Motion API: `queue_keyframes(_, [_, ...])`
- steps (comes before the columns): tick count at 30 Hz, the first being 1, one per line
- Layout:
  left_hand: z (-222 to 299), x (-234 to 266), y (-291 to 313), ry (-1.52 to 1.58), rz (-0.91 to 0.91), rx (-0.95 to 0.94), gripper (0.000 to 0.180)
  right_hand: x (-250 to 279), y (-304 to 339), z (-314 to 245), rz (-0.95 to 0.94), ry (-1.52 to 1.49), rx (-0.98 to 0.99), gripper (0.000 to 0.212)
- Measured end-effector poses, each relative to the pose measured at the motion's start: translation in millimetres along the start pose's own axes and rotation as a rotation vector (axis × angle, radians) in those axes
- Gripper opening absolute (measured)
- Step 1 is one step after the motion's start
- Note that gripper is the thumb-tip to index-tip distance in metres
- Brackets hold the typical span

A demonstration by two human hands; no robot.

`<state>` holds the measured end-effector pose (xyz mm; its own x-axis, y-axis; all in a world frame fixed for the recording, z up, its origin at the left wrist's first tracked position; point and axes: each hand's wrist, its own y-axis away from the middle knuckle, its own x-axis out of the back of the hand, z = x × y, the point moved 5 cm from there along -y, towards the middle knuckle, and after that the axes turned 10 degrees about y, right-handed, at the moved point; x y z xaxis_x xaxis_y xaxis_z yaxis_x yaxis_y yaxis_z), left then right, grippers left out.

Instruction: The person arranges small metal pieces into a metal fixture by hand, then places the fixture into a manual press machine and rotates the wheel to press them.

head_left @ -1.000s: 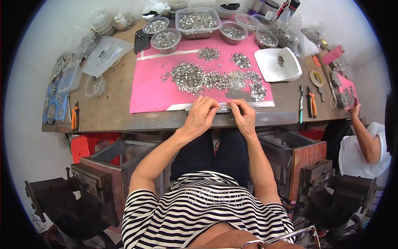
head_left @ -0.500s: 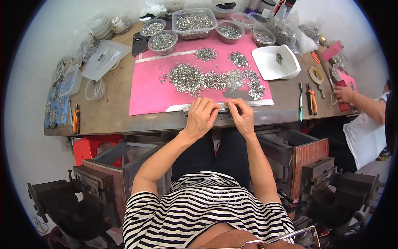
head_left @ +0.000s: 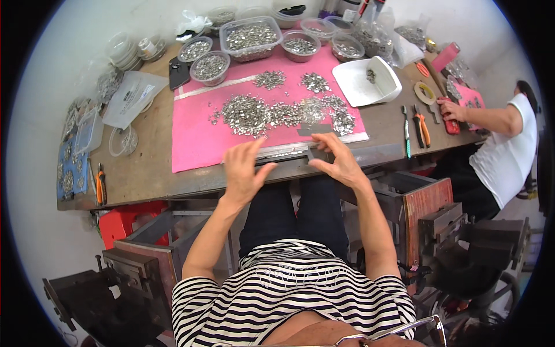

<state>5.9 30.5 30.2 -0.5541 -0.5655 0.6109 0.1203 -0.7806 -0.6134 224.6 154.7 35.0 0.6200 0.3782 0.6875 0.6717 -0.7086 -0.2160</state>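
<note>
At the bench's front edge lies a narrow dark metal bar-shaped holder, with a row of small silvery pieces along it. My left hand is over its left end, thumb and fingers apart, fingertips close to the pink mat. My right hand is at the holder's right end, open, its thumb and forefinger spread either side of that end. Whether it touches the holder I cannot tell. Just beyond lie a large heap of small silvery metal parts and a smaller pile of clear-looking pieces.
Tubs of metal parts line the back. A white scoop-like tray stands right of the heaps. Orange-handled pliers and a tape roll lie further right, near a co-worker's hand. More pliers lie left.
My hands were close together over the holder with fingertips pinched; they have parted and opened, the left moving left. The row of pieces now shows. The whole view has shifted slightly.
</note>
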Motion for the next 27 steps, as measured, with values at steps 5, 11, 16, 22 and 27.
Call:
queue_keyframes(5, [-34.9, 4.6, 21.6, -0.014, -0.080, 0.102, 0.045, -16.0, -5.9, 16.5, -0.163, 0.114, 0.159, 0.062])
queue_keyframes(11, [-41.9, 0.1, 28.6, 0.214, -0.040, 0.106, 0.035, -18.1, 1.4, 0.9, -0.036, 0.037, 0.212, 0.052])
queue_keyframes(16, [-2.1, -19.1, -8.4, 0.424, -0.129, 0.078, 0.033, 37.5, 53.5, -20.1, 0.105, 0.066, 0.131, 0.049])
queue_keyframes(22, [114.0, -113.4, -65.9, 0.880, -0.401, -0.086, 0.032, 126.0, 177.4, -22.0, 0.413, 0.317, -0.077, 0.048])
queue_keyframes(27, [245.5, -239.7, -74.3, 1.237, -0.749, -0.068, 0.048, 174.0, 312.8, -22.1, 0.729, 0.544, -0.477, 0.045])
